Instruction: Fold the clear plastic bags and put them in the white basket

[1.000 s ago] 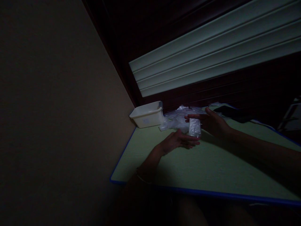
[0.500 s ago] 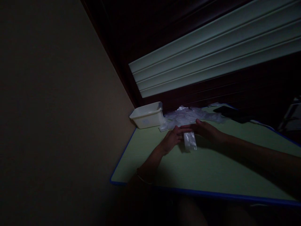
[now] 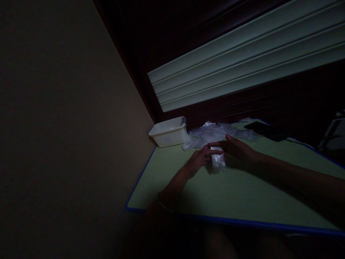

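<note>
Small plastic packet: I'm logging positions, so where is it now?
Right of centre in the head view, the small plastic packet is between the left hand and right hand, in front of the crumpled clear plastic.

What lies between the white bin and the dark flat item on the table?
A spread-out heap of crumpled clear plastic lies between the white bin and the dark flat item, as the head view shows.
</note>
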### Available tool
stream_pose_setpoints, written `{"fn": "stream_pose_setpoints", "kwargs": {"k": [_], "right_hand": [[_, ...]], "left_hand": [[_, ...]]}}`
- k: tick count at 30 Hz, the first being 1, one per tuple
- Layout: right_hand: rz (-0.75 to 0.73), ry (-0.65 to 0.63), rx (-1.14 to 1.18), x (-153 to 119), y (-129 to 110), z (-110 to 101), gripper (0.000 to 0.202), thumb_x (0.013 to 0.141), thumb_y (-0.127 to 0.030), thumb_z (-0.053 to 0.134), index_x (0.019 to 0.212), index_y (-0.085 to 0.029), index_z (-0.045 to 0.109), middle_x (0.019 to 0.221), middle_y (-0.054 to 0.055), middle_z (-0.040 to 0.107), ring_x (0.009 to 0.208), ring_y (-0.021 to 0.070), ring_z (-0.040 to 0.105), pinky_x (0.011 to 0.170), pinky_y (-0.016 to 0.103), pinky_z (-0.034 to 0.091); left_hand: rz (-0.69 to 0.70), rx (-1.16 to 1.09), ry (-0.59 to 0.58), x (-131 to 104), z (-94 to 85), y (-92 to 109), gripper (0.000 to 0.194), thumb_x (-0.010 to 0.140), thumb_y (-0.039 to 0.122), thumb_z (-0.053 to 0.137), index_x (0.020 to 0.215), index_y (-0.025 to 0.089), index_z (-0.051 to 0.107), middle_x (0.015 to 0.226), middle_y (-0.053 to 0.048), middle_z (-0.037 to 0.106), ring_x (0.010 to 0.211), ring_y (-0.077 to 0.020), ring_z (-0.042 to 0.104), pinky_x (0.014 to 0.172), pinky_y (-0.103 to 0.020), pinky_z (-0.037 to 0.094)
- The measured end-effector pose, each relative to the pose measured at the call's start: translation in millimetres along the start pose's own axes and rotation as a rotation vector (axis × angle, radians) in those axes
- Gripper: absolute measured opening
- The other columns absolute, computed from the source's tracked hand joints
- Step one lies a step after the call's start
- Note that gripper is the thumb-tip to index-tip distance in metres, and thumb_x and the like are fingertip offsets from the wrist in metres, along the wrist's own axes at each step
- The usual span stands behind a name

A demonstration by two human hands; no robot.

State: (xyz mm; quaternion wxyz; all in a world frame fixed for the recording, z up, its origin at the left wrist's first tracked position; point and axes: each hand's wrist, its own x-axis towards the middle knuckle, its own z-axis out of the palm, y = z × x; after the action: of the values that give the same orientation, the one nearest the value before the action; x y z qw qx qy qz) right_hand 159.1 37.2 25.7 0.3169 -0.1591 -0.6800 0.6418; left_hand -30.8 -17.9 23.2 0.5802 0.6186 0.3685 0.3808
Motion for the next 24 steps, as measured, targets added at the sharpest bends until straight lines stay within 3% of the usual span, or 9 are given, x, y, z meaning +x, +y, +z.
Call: {"fn": "stream_pose_setpoints", "kwargs": {"k": [4, 13, 20, 24], "right_hand": [[0.043, 0.051, 0.105, -2, -4, -1, 0.073, 0.085, -0.073, 0.033, 0.124, -0.019, 0.063, 0.115, 0.016, 0.068, 0.102, 0.0354, 0.064, 0.087, 0.052, 0.049], [0.077, 0.094, 0.116, -2, -11, -3, 0.07, 0.087, -0.069, 0.028, 0.119, -0.02, 0.066, 0.12, 0.015, 0.067, 0.115, 0.0395, 0.057, 0.098, 0.056, 0.04], [0.028, 0.164, 0.108, -3, -15, -7, 0.069, 0.087, -0.07, 0.029, 0.111, -0.021, 0.07, 0.118, 0.014, 0.069, 0.121, 0.0386, 0.052, 0.108, 0.057, 0.028], [0.044, 0.19, 0.119, -3, -16, -8, 0.067, 0.086, -0.07, 0.031, 0.105, -0.021, 0.072, 0.124, 0.013, 0.066, 0.12, 0.0383, 0.053, 0.109, 0.057, 0.028]], "left_hand": [[-0.004, -0.003, -0.049, 0, 1.7, -1, 0.077, 0.085, 0.073, 0.03, 0.12, 0.014, 0.065, 0.122, -0.017, 0.064, 0.113, -0.0302, 0.059, 0.103, -0.049, 0.034], [-0.002, -0.032, -0.12, 1, 2.7, -5, 0.081, 0.086, 0.073, 0.028, 0.123, 0.011, 0.063, 0.113, -0.019, 0.068, 0.104, -0.0286, 0.063, 0.101, -0.049, 0.036], [-0.02, 0.029, -0.199, -1, 7.4, -1, 0.083, 0.087, 0.072, 0.021, 0.124, 0.01, 0.062, 0.121, -0.021, 0.064, 0.11, -0.0297, 0.061, 0.096, -0.046, 0.041], [-0.025, 0.047, -0.219, -2, 8.3, 1, 0.081, 0.09, 0.069, 0.017, 0.124, 0.01, 0.061, 0.126, -0.021, 0.061, 0.114, -0.0305, 0.059, 0.097, -0.047, 0.04]]}}
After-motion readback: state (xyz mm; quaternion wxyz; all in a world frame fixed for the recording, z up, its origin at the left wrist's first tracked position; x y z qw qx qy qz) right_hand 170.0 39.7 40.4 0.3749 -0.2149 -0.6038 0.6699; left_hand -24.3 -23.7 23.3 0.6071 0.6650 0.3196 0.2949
